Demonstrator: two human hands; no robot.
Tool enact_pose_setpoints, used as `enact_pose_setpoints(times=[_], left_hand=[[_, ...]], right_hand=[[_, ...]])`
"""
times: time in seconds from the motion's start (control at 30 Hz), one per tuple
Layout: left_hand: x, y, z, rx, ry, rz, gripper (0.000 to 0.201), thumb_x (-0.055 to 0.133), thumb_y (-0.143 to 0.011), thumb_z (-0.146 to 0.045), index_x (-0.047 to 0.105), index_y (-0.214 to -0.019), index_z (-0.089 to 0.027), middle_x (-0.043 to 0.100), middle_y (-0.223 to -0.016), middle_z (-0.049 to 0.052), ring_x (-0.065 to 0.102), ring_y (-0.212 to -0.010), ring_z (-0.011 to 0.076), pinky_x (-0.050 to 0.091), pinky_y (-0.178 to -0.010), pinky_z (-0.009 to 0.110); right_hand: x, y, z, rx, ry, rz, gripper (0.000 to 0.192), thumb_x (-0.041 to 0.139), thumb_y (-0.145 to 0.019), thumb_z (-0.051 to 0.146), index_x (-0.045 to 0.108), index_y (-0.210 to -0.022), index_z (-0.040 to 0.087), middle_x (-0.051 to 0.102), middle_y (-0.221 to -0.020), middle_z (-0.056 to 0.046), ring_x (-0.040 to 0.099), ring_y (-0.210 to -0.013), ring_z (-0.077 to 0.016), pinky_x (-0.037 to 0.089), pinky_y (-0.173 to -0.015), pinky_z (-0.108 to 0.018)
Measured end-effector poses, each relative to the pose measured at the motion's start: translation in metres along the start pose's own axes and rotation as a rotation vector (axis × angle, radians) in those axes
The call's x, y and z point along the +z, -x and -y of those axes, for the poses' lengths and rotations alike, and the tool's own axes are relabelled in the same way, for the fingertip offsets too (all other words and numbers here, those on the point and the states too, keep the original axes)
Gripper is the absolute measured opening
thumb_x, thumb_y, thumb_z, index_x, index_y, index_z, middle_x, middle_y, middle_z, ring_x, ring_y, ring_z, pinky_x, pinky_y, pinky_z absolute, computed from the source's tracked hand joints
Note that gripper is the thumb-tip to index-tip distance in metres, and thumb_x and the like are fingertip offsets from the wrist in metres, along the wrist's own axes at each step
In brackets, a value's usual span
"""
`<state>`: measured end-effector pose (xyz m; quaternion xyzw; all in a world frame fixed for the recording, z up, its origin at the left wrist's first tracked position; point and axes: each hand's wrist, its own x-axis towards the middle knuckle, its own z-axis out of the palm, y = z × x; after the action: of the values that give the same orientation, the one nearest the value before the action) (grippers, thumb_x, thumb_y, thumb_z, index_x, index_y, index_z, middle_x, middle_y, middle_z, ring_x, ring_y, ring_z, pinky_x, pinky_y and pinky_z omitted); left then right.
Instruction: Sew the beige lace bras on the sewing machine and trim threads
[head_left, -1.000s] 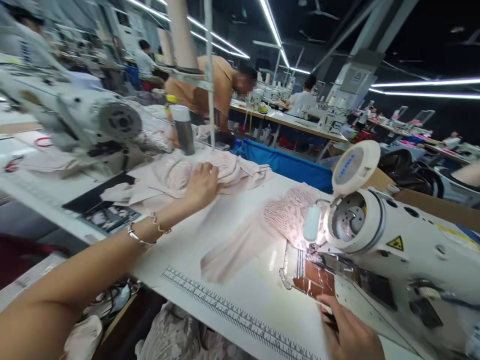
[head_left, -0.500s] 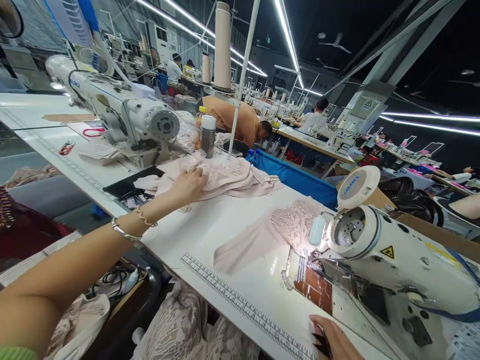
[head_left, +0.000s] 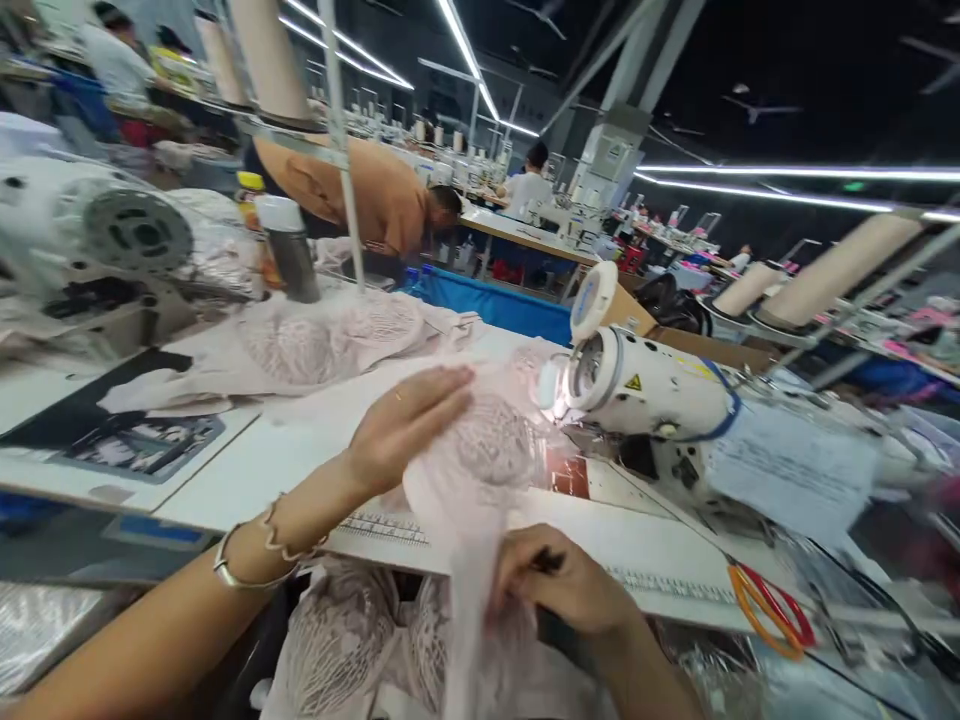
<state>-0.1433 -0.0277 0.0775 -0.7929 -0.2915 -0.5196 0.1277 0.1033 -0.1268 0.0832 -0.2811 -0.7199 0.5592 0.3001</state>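
A pale pink lace bra (head_left: pixel 491 440) lies at the table's front edge, one cup up by the sewing machine (head_left: pixel 637 385) and a fabric wing hanging down over the edge. My left hand (head_left: pixel 409 425) is at the cup's left side, fingers stretched out and slightly blurred. Low on the hanging fabric, my right hand (head_left: pixel 566 580) is closed around it. A small dark object (head_left: pixel 549 560), too blurred to name, shows between the right fingers. Another lace bra (head_left: pixel 300 345) rests on the table to the left.
More lace bras (head_left: pixel 341 640) lie below the table edge. A second machine (head_left: pixel 97 220), a spray can (head_left: pixel 289 250) and a thread stand pole (head_left: pixel 345 150) stand at the left. Orange-handled scissors (head_left: pixel 765 610) lie at the right. A person in orange (head_left: pixel 352 190) bends beyond the table.
The view has swung right. My left hand has left the bra pile and come to the bra by the machine. My right hand has moved from the table edge onto the fabric, which now hangs down.
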Motion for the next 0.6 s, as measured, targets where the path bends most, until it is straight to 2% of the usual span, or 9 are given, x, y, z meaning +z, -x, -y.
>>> enact_pose_setpoints(times=[0.07, 0.13, 0.2, 0.27, 0.33, 0.4, 0.47, 0.53, 0.6], left_hand=[[0.012, 0.003, -0.002, -0.128, -0.143, 0.155, 0.035, 0.040, -0.101, -0.019, 0.059, -0.130, -0.013, 0.061, -0.133, 0.020, 0.056, -0.126, 0.0305, 0.045, -0.105, 0.052], [0.017, 0.017, -0.009, -0.319, -0.255, 0.320, 0.033, 0.044, -0.098, -0.024, 0.068, -0.115, -0.009, 0.063, -0.122, 0.025, 0.057, -0.117, 0.0385, 0.047, -0.095, 0.057], [0.021, 0.039, -0.027, -0.419, -0.144, 0.523, 0.036, 0.047, -0.097, -0.034, 0.073, -0.086, -0.013, 0.068, -0.099, 0.021, 0.060, -0.099, 0.0369, 0.049, -0.084, 0.053], [0.025, 0.060, -0.050, -0.496, 0.168, 0.683, 0.044, 0.048, -0.094, -0.046, 0.070, -0.070, -0.017, 0.068, -0.083, 0.014, 0.060, -0.086, 0.0312, 0.049, -0.081, 0.046], [0.029, 0.072, -0.073, -0.701, 0.501, 0.719, 0.047, 0.054, -0.086, -0.059, 0.069, -0.072, -0.017, 0.068, -0.080, 0.011, 0.061, -0.080, 0.0285, 0.050, -0.078, 0.040], [0.030, 0.073, -0.091, -0.982, 0.785, 0.672, 0.052, 0.058, -0.080, -0.067, 0.067, -0.079, -0.016, 0.069, -0.079, 0.009, 0.062, -0.075, 0.0269, 0.050, -0.073, 0.036], [0.029, 0.068, -0.099, -1.195, 0.975, 0.609, 0.055, 0.058, -0.078, -0.072, 0.064, -0.080, -0.017, 0.068, -0.076, 0.006, 0.061, -0.070, 0.0246, 0.050, -0.070, 0.034], [0.026, 0.062, -0.100, -1.283, 1.001, 0.587, 0.061, 0.057, -0.074, -0.079, 0.058, -0.069, -0.018, 0.064, -0.068, 0.005, 0.057, -0.063, 0.0226, 0.048, -0.065, 0.032], [0.023, 0.058, -0.097, -1.263, 0.979, 0.660, 0.063, 0.057, -0.070, -0.082, 0.053, -0.062, -0.020, 0.059, -0.061, 0.004, 0.055, -0.062, 0.0228, 0.046, -0.062, 0.032]], right_hand=[[0.006, 0.000, -0.006, 0.161, 0.163, -0.110, 0.028, 0.052, -0.098, 0.025, 0.076, -0.087, 0.020, 0.073, -0.086, -0.004, 0.065, -0.081, -0.0166, 0.050, -0.079, -0.028], [0.009, 0.004, -0.015, 0.280, 0.345, -0.287, 0.027, 0.047, -0.098, 0.020, 0.073, -0.088, 0.020, 0.069, -0.092, -0.004, 0.062, -0.085, -0.0169, 0.047, -0.083, -0.030], [0.012, 0.008, -0.027, 0.292, 0.417, -0.378, 0.029, 0.044, -0.099, 0.024, 0.069, -0.085, 0.020, 0.065, -0.091, -0.004, 0.060, -0.086, -0.0170, 0.046, -0.084, -0.030], [0.017, 0.009, -0.039, 0.237, 0.376, -0.419, 0.035, 0.043, -0.101, 0.034, 0.065, -0.078, 0.020, 0.064, -0.086, -0.003, 0.060, -0.084, -0.0173, 0.045, -0.083, -0.030], [0.023, 0.005, -0.051, 0.193, 0.307, -0.545, 0.040, 0.047, -0.098, 0.047, 0.058, -0.071, 0.021, 0.061, -0.076, -0.002, 0.059, -0.077, -0.0175, 0.045, -0.078, -0.029], [0.030, -0.002, -0.061, 0.202, 0.271, -0.756, 0.040, 0.052, -0.093, 0.056, 0.051, -0.071, 0.023, 0.056, -0.070, 0.001, 0.054, -0.070, -0.0170, 0.043, -0.072, -0.029], [0.035, -0.009, -0.069, 0.228, 0.260, -0.942, 0.039, 0.054, -0.090, 0.059, 0.047, -0.075, 0.024, 0.051, -0.070, 0.003, 0.048, -0.068, -0.0163, 0.041, -0.069, -0.029], [0.038, -0.012, -0.074, 0.240, 0.244, -1.004, 0.040, 0.051, -0.090, 0.060, 0.045, -0.074, 0.024, 0.048, -0.069, 0.003, 0.045, -0.068, -0.0159, 0.040, -0.067, -0.029], [0.038, -0.012, -0.076, 0.243, 0.226, -0.993, 0.043, 0.047, -0.091, 0.061, 0.043, -0.070, 0.024, 0.046, -0.065, 0.003, 0.044, -0.066, -0.0155, 0.039, -0.065, -0.028]])
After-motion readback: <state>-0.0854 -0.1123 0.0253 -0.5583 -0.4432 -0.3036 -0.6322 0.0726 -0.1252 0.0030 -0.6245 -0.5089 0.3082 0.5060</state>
